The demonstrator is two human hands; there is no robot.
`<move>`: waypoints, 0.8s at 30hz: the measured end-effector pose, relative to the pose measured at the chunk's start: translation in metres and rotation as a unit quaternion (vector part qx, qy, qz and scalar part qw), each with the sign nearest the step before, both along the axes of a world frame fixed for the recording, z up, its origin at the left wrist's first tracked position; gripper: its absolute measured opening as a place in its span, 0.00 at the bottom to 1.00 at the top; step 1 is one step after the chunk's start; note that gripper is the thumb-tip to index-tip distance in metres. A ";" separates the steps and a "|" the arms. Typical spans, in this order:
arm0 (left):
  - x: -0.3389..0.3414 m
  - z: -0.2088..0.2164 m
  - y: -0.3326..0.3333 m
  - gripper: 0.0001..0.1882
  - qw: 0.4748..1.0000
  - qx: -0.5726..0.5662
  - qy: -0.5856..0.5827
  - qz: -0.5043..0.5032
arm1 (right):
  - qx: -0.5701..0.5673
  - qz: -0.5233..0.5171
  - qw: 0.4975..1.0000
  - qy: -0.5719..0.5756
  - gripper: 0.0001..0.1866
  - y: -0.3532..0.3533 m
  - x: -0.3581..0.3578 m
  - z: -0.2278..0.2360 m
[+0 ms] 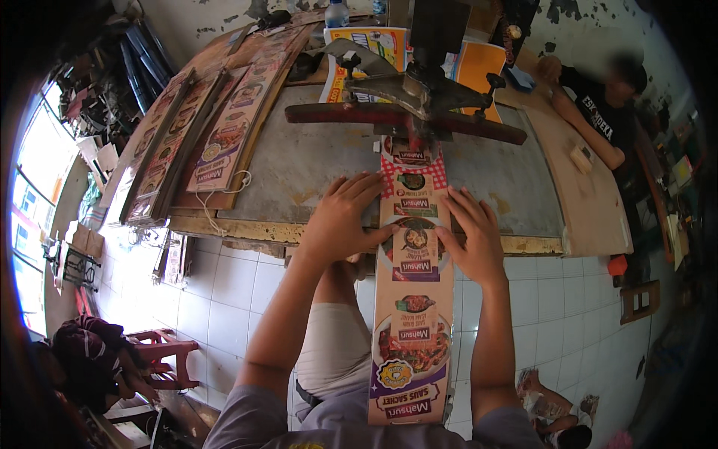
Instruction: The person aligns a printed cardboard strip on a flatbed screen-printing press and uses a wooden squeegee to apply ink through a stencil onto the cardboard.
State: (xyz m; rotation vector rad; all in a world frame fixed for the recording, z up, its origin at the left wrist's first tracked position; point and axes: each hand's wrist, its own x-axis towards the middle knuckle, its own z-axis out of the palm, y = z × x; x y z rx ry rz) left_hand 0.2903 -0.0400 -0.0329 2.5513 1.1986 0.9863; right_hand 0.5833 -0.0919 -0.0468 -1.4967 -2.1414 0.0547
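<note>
A long, narrow printed board strip (413, 299) with food pictures runs from near my lap onto the grey metal tabletop (321, 179). Its far end lies beneath a dark metal press (419, 97) with a worn red crossbar. My left hand (342, 217) rests along the strip's left edge, fingers stretched out and the thumb touching its surface. On the opposite edge, my right hand (473, 232) lies with its fingers extended and slightly apart, its thumb on the strip too. Neither hand is closed around it.
Stacked printed strips (232, 135), one with white string (243, 179), lie on the left of the table. Yellow printed sheets (374, 46) are behind the press. A co-worker (591, 105) sits at the far right; other people are at lower left and right. A red plastic stool (161, 352) stands lower left.
</note>
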 end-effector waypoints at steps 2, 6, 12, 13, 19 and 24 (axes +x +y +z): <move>0.000 -0.005 -0.011 0.32 0.999 0.021 0.018 0.018 | -0.002 -0.004 1.000 -0.001 0.31 -0.002 0.001 0.001; -0.005 -0.026 -0.044 0.28 0.997 0.041 0.066 0.012 | 0.001 -0.006 1.000 -0.010 0.31 -0.002 0.006 0.004; -0.019 -0.042 -0.072 0.32 0.997 0.028 0.070 0.023 | -0.097 0.004 0.985 0.141 0.18 0.021 0.061 0.026; -0.017 -0.044 -0.072 0.32 0.995 0.037 0.082 0.040 | -0.078 -0.050 0.990 0.104 0.19 0.037 0.087 0.029; 0.005 -0.046 -0.062 0.25 0.989 0.115 0.080 0.036 | 0.086 -0.325 0.935 -0.114 0.31 0.119 0.302 0.010; 0.018 -0.054 -0.054 0.26 0.987 0.147 0.055 0.028 | 0.058 -0.436 0.881 -0.172 0.31 0.147 0.370 -0.012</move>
